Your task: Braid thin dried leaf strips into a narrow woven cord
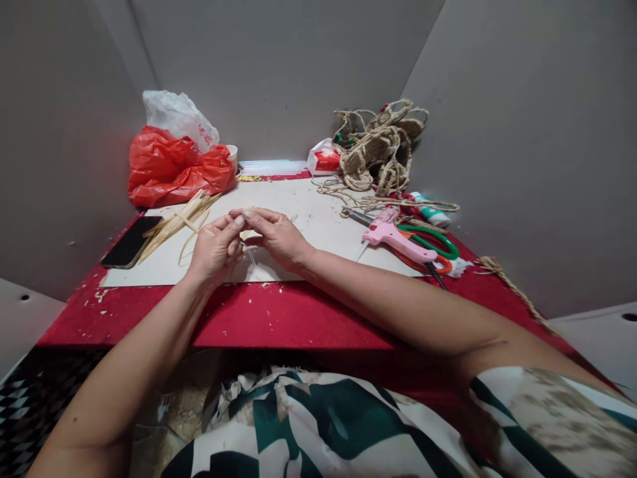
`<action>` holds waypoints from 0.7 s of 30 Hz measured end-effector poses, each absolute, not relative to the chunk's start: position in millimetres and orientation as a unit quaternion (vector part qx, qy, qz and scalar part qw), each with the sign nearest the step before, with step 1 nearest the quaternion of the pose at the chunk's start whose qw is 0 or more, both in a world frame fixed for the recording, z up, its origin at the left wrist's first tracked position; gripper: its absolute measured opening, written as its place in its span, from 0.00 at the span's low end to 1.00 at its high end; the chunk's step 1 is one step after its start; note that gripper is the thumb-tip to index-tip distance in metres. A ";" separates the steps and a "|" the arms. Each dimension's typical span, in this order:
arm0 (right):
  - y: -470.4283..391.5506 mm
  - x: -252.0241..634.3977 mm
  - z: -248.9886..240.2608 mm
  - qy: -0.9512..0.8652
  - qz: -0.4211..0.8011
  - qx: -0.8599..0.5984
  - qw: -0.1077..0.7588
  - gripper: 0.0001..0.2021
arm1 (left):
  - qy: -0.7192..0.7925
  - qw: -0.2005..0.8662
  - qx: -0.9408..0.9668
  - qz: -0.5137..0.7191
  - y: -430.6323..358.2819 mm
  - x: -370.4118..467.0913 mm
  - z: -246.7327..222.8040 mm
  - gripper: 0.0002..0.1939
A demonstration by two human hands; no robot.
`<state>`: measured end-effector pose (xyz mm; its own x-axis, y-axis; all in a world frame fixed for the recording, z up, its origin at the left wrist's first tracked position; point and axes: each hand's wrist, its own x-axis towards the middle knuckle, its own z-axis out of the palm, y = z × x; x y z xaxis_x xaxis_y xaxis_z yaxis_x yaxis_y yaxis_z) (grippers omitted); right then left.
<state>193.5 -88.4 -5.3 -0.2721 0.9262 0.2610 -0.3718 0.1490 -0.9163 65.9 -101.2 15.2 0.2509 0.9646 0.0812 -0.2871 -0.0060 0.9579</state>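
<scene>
Above the front of the white board [308, 209], my left hand [217, 245] is closed, its thumb and fingers pinched together. My right hand [279, 239] meets it at the fingertips, also in a pinch. What the fingertips hold is too small and covered to make out. A bit of pale material [246, 234] shows between the hands. Thin white strands [251, 256] hang below them, over a whitish clump [261, 272] on the board's front edge. Left of my left hand lie flat strips of dried straw-like leaf [172, 229], partly on a black phone [133, 243].
Red cloth [298, 315] covers the table. Red plastic bag [174, 169], white cup [232, 154] and clear sticks [273, 167] stand back left. Tissue pack [324, 159] and coiled straw rope [381, 156] are back right. Pink glue gun [393, 236] and green-handled scissors [438, 240] lie right.
</scene>
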 end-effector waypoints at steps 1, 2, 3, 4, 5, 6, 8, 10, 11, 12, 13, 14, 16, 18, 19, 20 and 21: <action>-87.7 194.1 -4.1 -0.525 0.587 -0.272 0.553 0.12 | 0.344 0.616 0.496 0.505 -101.4 66.2 15.0 0.13; -86.6 195.0 -2.9 -0.521 0.575 -0.283 0.564 0.11 | 0.346 0.616 0.497 0.503 -101.5 66.4 14.7 0.12; -85.3 196.3 -1.5 -0.514 0.565 -0.293 0.575 0.11 | 0.348 0.616 0.498 0.502 -101.5 66.4 14.5 0.11; -83.7 198.0 0.2 -0.506 0.557 -0.301 0.585 0.11 | 0.349 0.614 0.498 0.502 -101.3 66.4 14.2 0.10; -82.0 199.9 2.1 -0.497 0.555 -0.303 0.594 0.11 | 0.350 0.613 0.499 0.503 -100.9 66.4 13.9 0.09; -80.2 202.0 4.3 -0.487 0.558 -0.302 0.600 0.12 | 0.350 0.611 0.499 0.504 -100.4 66.3 13.6 0.08; -76.9 206.3 9.6 -0.463 0.578 -0.299 0.602 0.14 | 0.353 0.613 0.504 0.497 -99.3 66.3 12.9 0.08; -74.3 210.2 16.3 -0.445 0.595 -0.299 0.599 0.17 | 0.361 0.619 0.511 0.474 -98.3 66.3 11.8 0.08; -73.3 212.1 20.2 -0.441 0.596 -0.299 0.601 0.17 | 0.368 0.622 0.515 0.461 -97.9 66.2 11.0 0.08; -72.7 214.3 24.7 -0.441 0.589 -0.297 0.608 0.17 | 0.377 0.621 0.521 0.448 -97.7 65.9 10.0 0.09; -72.2 216.9 29.9 -0.446 0.576 -0.296 0.618 0.16 | 0.386 0.617 0.528 0.438 -97.4 65.3 9.1 0.09; -71.9 220.1 35.7 -0.452 0.556 -0.297 0.631 0.15 | 0.397 0.608 0.536 0.431 -97.0 64.3 8.1 0.09; -71.2 229.2 49.0 -0.462 0.508 -0.301 0.662 0.14 | 0.422 0.579 0.554 0.424 -95.3 61.0 7.2 0.10; -69.8 241.6 62.8 -0.464 0.455 -0.309 0.694 0.13 | 0.453 0.534 0.572 0.428 -90.6 56.1 9.0 0.09; -68.6 248.4 68.9 -0.465 0.430 -0.315 0.707 0.13 | 0.468 0.506 0.579 0.435 -86.7 53.3 11.3 0.09; -67.0 255.2 74.1 -0.466 0.409 -0.322 0.715 0.13 | 0.480 0.476 0.587 0.445 -81.4 50.4 14.5 0.08; -65.1 261.5 78.0 -0.468 0.394 -0.330 0.719 0.13 | 0.489 0.445 0.597 0.455 -74.8 47.8 18.3 0.07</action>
